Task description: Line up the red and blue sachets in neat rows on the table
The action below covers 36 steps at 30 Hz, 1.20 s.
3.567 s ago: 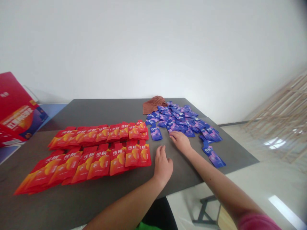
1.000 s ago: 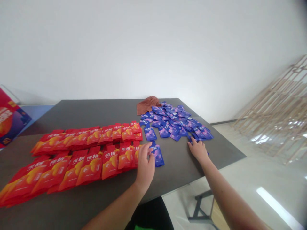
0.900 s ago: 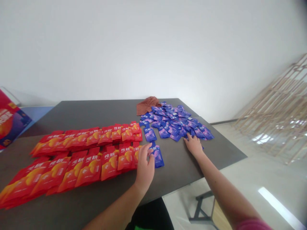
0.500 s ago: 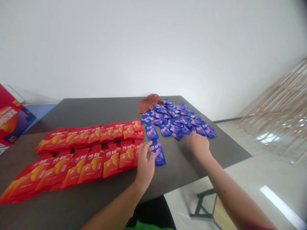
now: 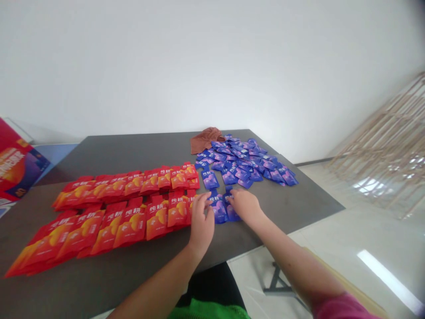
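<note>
Two rows of overlapping red sachets (image 5: 133, 208) lie on the dark grey table (image 5: 133, 153). A loose pile of blue sachets (image 5: 247, 161) covers the far right part. My left hand (image 5: 201, 219) rests flat, fingers apart, on a blue sachet (image 5: 217, 209) at the right end of the near red row. My right hand (image 5: 244, 204) lies beside it, fingers pressing a second blue sachet (image 5: 229, 213) down next to the first. A single blue sachet (image 5: 210, 179) lies just behind them, at the end of the far red row.
A crumpled brown cloth (image 5: 204, 138) sits at the back of the blue pile. A red printed box (image 5: 15, 166) stands off the table's left edge. The table's right edge drops to a shiny floor, with a wooden rack (image 5: 392, 146) beyond.
My right hand came back from the blue pile with a blue sachet and set it beside the one under my left hand. The left hand stayed in place.
</note>
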{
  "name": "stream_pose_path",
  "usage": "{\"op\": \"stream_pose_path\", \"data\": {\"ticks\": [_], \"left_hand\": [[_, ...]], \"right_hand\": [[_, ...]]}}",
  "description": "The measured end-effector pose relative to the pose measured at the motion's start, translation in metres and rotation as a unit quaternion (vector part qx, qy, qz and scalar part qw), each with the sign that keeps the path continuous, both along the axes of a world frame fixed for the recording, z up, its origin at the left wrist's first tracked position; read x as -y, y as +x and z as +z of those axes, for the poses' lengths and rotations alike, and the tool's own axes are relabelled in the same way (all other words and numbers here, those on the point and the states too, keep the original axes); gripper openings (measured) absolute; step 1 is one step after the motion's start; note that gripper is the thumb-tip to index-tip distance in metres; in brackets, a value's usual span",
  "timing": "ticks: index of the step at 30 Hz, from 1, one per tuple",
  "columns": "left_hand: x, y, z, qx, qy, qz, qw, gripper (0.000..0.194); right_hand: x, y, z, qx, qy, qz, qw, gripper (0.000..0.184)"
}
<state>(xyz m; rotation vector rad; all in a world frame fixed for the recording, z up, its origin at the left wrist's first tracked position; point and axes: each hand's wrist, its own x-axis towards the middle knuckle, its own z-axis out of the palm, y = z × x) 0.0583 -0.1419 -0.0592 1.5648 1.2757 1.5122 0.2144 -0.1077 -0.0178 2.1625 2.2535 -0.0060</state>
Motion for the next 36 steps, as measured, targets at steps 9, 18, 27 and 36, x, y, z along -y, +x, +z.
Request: {"op": "stream_pose_path", "data": {"ticks": [9, 18, 27, 36], "left_hand": [[0.007, 0.008, 0.003, -0.011, 0.005, -0.02, 1.0, 0.033], [0.002, 0.004, -0.001, -0.022, 0.009, -0.01, 1.0, 0.033], [0.002, 0.002, -0.001, -0.015, 0.001, -0.007, 1.0, 0.033], [0.003, 0.012, 0.006, -0.153, 0.024, -0.076, 0.985, 0.035]], "right_hand": [[0.01, 0.028, -0.019, -0.038, 0.049, 0.031, 0.998, 0.031], [-0.076, 0.044, -0.014, -0.044, 0.052, 0.099, 0.993, 0.033], [-0.081, 0.053, -0.016, -0.064, 0.101, 0.039, 0.992, 0.035], [0.037, 0.105, -0.029, -0.077, 0.23, 0.044, 0.969, 0.04]]}}
